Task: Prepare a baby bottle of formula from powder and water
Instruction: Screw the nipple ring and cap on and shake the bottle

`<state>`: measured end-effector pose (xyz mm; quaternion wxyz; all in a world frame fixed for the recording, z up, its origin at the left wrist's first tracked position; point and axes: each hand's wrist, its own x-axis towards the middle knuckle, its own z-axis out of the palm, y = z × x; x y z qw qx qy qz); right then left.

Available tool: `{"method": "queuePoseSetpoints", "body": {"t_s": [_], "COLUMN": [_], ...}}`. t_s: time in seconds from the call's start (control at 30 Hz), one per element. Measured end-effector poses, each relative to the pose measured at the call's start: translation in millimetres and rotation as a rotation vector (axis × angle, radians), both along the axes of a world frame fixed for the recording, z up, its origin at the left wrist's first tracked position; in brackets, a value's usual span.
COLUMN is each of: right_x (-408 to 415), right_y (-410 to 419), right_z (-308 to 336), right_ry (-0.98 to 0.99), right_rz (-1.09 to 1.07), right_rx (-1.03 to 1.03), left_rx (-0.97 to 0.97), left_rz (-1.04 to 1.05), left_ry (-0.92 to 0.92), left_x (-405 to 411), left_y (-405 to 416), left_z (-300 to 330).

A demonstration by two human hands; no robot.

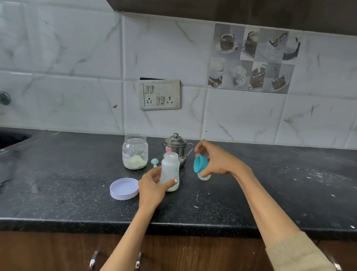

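Note:
A translucent baby bottle [170, 169] stands upright and uncapped on the black counter, with whitish liquid at its bottom. My left hand [154, 184] grips its lower part. My right hand [215, 160] holds the bottle's teal screw ring with clear cap [200, 167] tilted, just right of the bottle and above the counter. Behind stands an open glass jar [135, 152] with formula powder at its bottom. A small mint scoop [154, 162] lies between jar and bottle. A lidded steel water pot [176, 148] stands behind the bottle.
The jar's lilac lid [124, 188] lies upside down on the counter [252, 200] left of my left hand. A sink [3, 140] is at the far left. A switch and socket plate [160, 94] is on the tiled wall. White specks dot the counter's right side.

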<state>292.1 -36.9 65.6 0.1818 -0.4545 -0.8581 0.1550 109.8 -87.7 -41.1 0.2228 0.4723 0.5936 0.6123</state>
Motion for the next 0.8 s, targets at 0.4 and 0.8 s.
{"method": "queuePoseSetpoints", "body": {"t_s": [0.4,0.8], "right_x": [-83,-96], "right_y": [13,22], "right_z": [58,60], "right_ry": [-0.391,-0.459], "right_rz": [0.145,0.138], "right_rx": [0.067,0.028], "left_rx": [-0.016,-0.021], "left_rz": [0.022,0.006], "left_ry": [0.018,0.01], "left_x": [1,0], "left_y": [1,0], "left_z": [0,1]}}
